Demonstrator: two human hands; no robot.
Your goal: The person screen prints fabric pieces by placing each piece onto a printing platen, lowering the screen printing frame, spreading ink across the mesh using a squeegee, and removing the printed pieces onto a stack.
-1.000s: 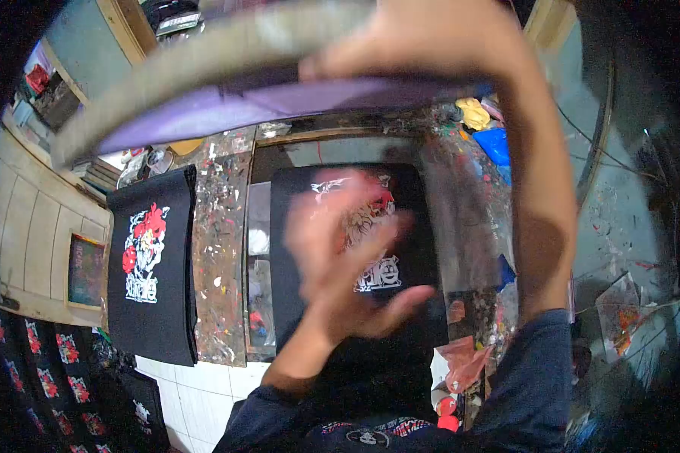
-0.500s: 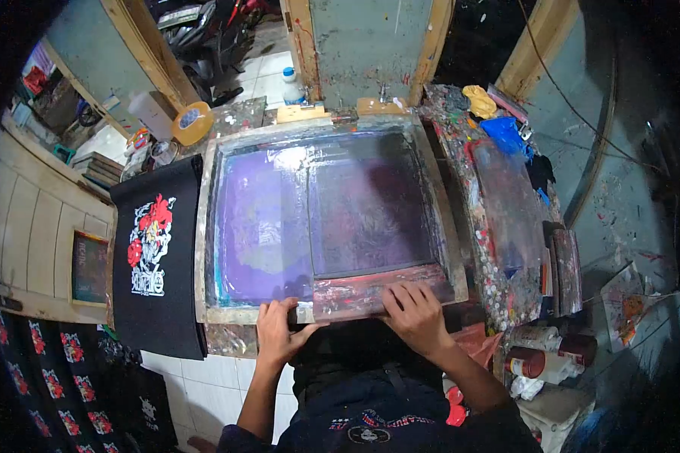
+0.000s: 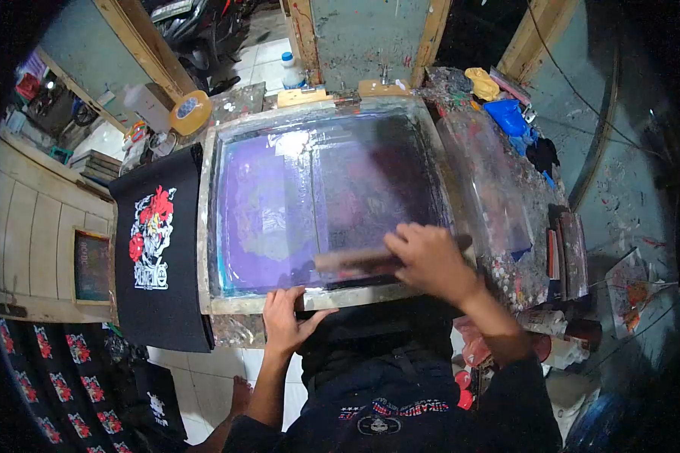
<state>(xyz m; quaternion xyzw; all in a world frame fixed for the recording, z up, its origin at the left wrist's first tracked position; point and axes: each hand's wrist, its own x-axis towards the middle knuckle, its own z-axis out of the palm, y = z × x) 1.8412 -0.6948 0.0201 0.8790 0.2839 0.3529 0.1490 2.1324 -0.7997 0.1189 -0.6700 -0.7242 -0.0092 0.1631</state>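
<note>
A silk-screen frame (image 3: 242, 305) lies in front of me, its mesh purple on the left and dark with ink on the right. My left hand (image 3: 285, 321) is closed on the frame's front edge, thumb below the rim. Over the front right of the mesh, my right hand (image 3: 437, 264) grips a wooden squeegee (image 3: 351, 260) from above. Only the squeegee's narrow top shows, slightly blurred; whether its blade touches the mesh is hidden. Black printed fabric (image 3: 155, 302) with a red and white design hangs at the frame's left.
Hinge clamps on wooden blocks (image 3: 304, 98) stand behind the frame. A tape roll (image 3: 191, 113) and a bottle (image 3: 291, 72) are at the back. On the right, an ink-stained bench (image 3: 499, 204) bears a blue plastic bag (image 3: 510, 121). Several squeegees (image 3: 573, 253) stand beside it.
The squeegee has gone from lying against the front rim to being raised edge-up and farther over the mesh. My right hand has moved up and right with it. My left hand stays on the frame.
</note>
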